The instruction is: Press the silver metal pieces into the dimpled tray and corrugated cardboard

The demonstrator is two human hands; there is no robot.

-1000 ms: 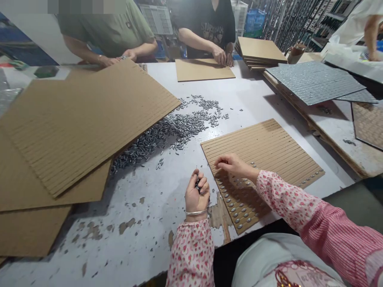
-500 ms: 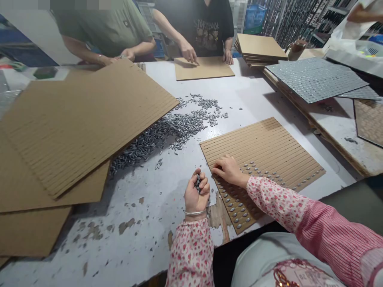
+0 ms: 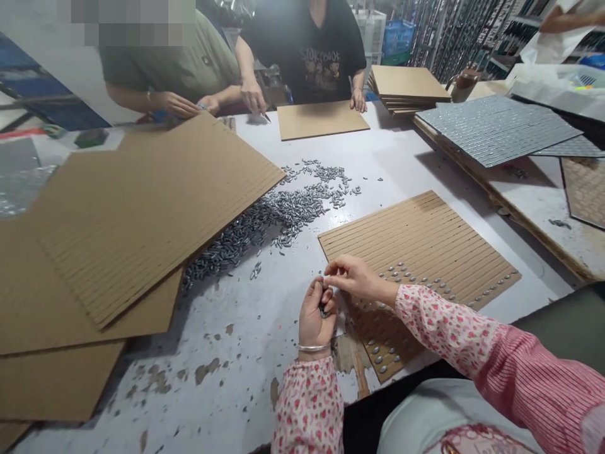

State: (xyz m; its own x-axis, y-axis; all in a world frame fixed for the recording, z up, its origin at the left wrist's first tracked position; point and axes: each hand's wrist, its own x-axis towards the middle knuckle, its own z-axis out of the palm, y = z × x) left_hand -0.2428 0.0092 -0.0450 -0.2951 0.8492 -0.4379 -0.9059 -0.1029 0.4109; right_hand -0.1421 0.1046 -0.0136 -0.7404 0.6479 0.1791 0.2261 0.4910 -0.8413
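Note:
My left hand (image 3: 317, 310) is curled palm up around a small handful of grey spindle-shaped pieces (image 3: 323, 307), beside the near left edge of a grooved brown board (image 3: 425, 233). Thumb and fingers of my right hand (image 3: 352, 276) are pinched together at the fingertips of my left. Anything between them is too small to make out. Rows of the same grey pieces (image 3: 385, 359) lie in the board's grooves, along its near and right parts. The right hand and forearm hide some of those rows. A loose heap of grey pieces (image 3: 246, 227) is spread on the table beyond my left hand.
Large overlapping brown boards (image 3: 142, 208) cover the left side, over part of the heap. Across the table (image 3: 227, 378), one co-worker has a hand beside a plain board (image 3: 326, 120); another holds something small. Grey-covered boards (image 3: 501, 126) and stacked boards (image 3: 409, 83) stand right.
My right hand has moved left off the board to my left hand's fingertips. The co-worker's hand has shifted from the plain board to the table beside it. The view has shifted slightly.

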